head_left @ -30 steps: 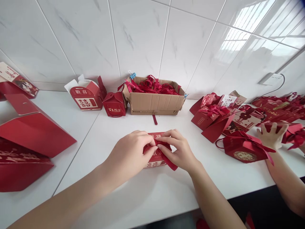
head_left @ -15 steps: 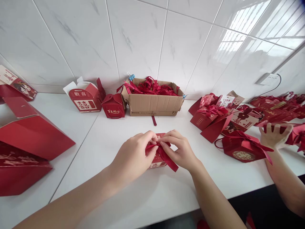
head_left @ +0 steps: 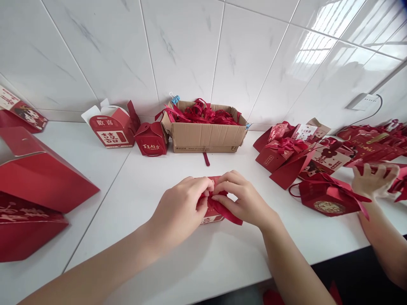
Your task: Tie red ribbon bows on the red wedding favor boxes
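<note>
A small red gift box stands on the white counter in front of me, mostly covered by my hands. A red ribbon lies across its top and trails off to the right. My left hand and my right hand meet over the box, and both pinch the ribbon with fingertips touching. The knot between my fingers is hidden.
A cardboard box full of red ribbons sits by the tiled wall, with two red gift boxes to its left. Large red folded boxes lie far left. Several finished red boxes crowd the right, where another person's hand reaches.
My fingers have shifted slightly on the ribbon, staying over the box. The other person's hand at the right has moved a little further right among the boxes.
</note>
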Action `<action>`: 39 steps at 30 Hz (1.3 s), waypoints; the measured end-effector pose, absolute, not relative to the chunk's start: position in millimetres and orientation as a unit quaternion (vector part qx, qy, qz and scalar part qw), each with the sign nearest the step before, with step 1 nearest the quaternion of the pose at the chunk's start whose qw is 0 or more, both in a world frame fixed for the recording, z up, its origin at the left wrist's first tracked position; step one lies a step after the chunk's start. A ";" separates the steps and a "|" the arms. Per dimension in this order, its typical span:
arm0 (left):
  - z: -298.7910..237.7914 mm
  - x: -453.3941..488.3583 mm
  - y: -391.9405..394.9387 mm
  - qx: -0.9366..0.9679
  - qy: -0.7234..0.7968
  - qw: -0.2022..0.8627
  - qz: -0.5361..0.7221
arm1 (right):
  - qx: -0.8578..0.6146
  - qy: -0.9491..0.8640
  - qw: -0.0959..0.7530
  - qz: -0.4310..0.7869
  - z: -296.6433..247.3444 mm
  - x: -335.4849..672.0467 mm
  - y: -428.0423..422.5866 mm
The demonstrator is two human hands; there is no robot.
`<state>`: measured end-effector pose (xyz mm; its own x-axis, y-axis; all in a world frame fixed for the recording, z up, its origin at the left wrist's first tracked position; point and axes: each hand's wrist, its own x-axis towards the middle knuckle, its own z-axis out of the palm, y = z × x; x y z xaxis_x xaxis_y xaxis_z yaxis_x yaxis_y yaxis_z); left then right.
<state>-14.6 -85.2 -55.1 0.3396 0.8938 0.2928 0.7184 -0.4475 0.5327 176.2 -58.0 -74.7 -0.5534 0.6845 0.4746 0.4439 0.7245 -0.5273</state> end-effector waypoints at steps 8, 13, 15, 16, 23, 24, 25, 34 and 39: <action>-54.5 -12.5 -86.6 0.810 0.488 0.160 0.284 | -0.329 -0.872 0.325 0.159 -73.0 174.6 -62.0; -53.2 -12.4 -86.3 0.809 0.496 0.163 0.271 | -0.336 -0.870 0.333 0.139 -69.9 173.1 -61.5; -53.2 -12.9 -86.6 0.806 0.499 0.167 0.269 | -0.338 -0.873 0.325 0.132 -66.1 173.4 -60.3; -53.2 -13.1 -86.8 0.804 0.502 0.170 0.269 | -0.339 -0.876 0.317 0.130 -63.2 173.8 -59.4; -51.1 -14.6 -88.7 0.797 0.516 0.187 0.252 | -0.338 -0.913 0.158 0.165 -28.7 171.4 -45.2; -50.4 -14.9 -88.8 0.794 0.521 0.191 0.249 | -0.331 -0.916 0.140 0.175 -24.8 170.3 -42.0; -49.6 -15.1 -88.7 0.790 0.525 0.198 0.249 | -0.323 -0.918 0.130 0.189 -21.9 169.4 -38.6; -45.2 -13.8 -86.8 0.774 0.537 0.233 0.243 | -0.276 -0.907 0.118 0.295 -23.8 171.9 -18.4; -44.8 -15.2 -87.4 0.773 0.537 0.230 0.248 | -0.246 -0.921 0.136 0.269 -24.9 173.1 -17.2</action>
